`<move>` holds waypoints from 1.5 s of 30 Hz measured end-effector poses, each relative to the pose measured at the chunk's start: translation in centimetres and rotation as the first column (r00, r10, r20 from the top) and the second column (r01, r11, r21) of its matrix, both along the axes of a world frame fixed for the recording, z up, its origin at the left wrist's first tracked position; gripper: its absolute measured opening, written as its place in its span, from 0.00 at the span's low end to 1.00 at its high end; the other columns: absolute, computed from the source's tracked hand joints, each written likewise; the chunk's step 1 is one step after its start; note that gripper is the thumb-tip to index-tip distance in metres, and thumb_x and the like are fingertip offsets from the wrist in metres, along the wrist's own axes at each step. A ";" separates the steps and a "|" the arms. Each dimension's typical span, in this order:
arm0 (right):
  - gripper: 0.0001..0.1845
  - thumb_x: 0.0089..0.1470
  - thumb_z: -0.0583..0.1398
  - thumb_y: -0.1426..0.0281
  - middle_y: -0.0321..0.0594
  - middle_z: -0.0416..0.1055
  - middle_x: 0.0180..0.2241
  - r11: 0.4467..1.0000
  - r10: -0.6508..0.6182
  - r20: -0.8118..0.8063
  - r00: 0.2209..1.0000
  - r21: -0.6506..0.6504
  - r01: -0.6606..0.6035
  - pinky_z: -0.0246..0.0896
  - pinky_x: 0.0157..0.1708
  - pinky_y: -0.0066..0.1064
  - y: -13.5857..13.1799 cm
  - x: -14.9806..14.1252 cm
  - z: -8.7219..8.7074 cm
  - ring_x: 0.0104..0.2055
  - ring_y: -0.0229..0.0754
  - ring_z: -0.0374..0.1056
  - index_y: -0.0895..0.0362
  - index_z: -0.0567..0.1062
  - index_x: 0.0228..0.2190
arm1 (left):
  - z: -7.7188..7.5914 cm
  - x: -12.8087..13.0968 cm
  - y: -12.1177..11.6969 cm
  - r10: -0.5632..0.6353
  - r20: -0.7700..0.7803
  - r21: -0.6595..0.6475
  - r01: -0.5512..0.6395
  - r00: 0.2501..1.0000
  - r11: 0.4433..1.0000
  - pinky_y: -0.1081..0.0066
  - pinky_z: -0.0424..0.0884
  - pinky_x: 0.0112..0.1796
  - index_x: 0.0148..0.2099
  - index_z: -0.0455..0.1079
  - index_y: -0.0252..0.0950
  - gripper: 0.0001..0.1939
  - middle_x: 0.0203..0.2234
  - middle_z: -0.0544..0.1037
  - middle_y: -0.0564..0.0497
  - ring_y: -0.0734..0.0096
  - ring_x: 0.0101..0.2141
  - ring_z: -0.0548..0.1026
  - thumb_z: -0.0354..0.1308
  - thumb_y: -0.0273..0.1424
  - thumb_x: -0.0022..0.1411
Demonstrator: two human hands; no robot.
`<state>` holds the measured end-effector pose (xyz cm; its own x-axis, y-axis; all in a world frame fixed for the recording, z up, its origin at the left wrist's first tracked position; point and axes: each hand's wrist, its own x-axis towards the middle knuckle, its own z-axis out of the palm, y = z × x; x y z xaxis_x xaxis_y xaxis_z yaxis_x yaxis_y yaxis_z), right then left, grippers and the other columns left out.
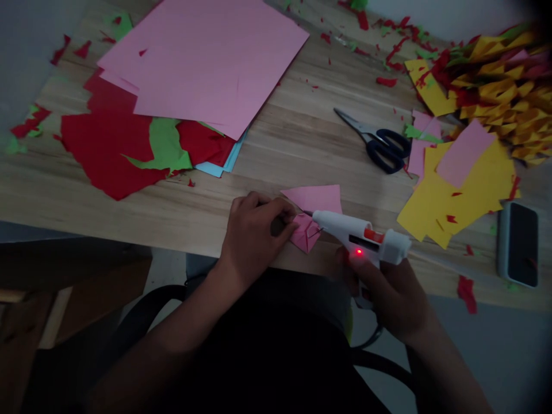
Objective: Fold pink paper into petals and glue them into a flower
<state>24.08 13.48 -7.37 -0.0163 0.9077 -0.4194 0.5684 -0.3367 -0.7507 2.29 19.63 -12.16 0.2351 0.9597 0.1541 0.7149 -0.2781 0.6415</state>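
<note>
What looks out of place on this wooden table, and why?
Torn red paper scraps are strewn across the wooden table rather than gathered; one larger red scrap near the smartphone seems to overhang the near edge, looking stray.

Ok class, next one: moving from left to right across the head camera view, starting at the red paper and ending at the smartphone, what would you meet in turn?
Red paper → left hand → folded pink paper → white glue gun → yellow paper sheets → smartphone.
</note>
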 end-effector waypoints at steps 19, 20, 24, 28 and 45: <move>0.24 0.61 0.55 0.51 0.35 0.65 0.16 0.999 0.035 0.087 0.996 -0.025 -0.033 0.53 0.20 0.31 -0.2 0.1 0.0 0.20 0.38 0.61 0.53 0.69 0.21 | 0.0 0.1 0.0 0.009 -0.020 -0.014 -0.010 1.000 1.000 0.61 0.64 0.47 0.40 0.75 0.43 0.07 0.32 0.81 0.55 0.62 0.40 0.74 0.68 0.33 0.59; 0.23 0.60 0.55 0.51 0.35 0.66 0.16 0.999 0.039 0.088 0.995 -0.023 -0.037 0.54 0.21 0.31 -0.1 0.0 0.1 0.20 0.39 0.62 0.53 0.70 0.22 | 0.0 0.1 -0.1 0.010 -0.020 -0.013 -0.011 1.000 1.000 0.61 0.64 0.47 0.40 0.75 0.43 0.07 0.32 0.81 0.55 0.62 0.40 0.74 0.68 0.33 0.59; 0.20 0.59 0.56 0.52 0.35 0.65 0.17 1.000 0.027 0.094 0.995 -0.011 -0.026 0.55 0.21 0.32 0.2 -0.2 0.3 0.20 0.40 0.62 0.53 0.74 0.27 | 0.0 0.1 -0.1 0.009 -0.012 0.005 -0.009 1.000 1.000 0.61 0.64 0.46 0.40 0.74 0.43 0.07 0.32 0.81 0.55 0.62 0.39 0.74 0.68 0.33 0.59; 0.23 0.59 0.56 0.52 0.35 0.64 0.15 0.999 -0.004 0.040 0.999 -0.035 0.005 0.52 0.20 0.32 -0.1 0.0 0.1 0.19 0.38 0.61 0.53 0.70 0.20 | 0.0 0.1 -0.1 0.007 -0.022 -0.002 -0.007 1.000 1.000 0.60 0.63 0.46 0.40 0.74 0.43 0.06 0.33 0.81 0.55 0.62 0.39 0.74 0.67 0.33 0.59; 0.18 0.58 0.59 0.52 0.32 0.65 0.17 0.957 -0.288 -0.029 0.957 -0.045 0.286 0.53 0.20 0.30 -2.6 -0.2 0.2 0.19 0.36 0.60 0.55 0.73 0.30 | 0.2 0.6 -0.4 -0.031 -0.159 0.061 0.041 0.987 0.997 0.55 0.61 0.45 0.47 0.75 0.44 0.09 0.38 0.82 0.52 0.56 0.44 0.72 0.58 0.32 0.66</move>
<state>23.83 10.86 -7.17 0.2271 0.8588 -0.4592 0.4173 -0.5118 -0.7509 2.94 19.25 -11.97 0.2957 0.9394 0.1735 0.7944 -0.3427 0.5015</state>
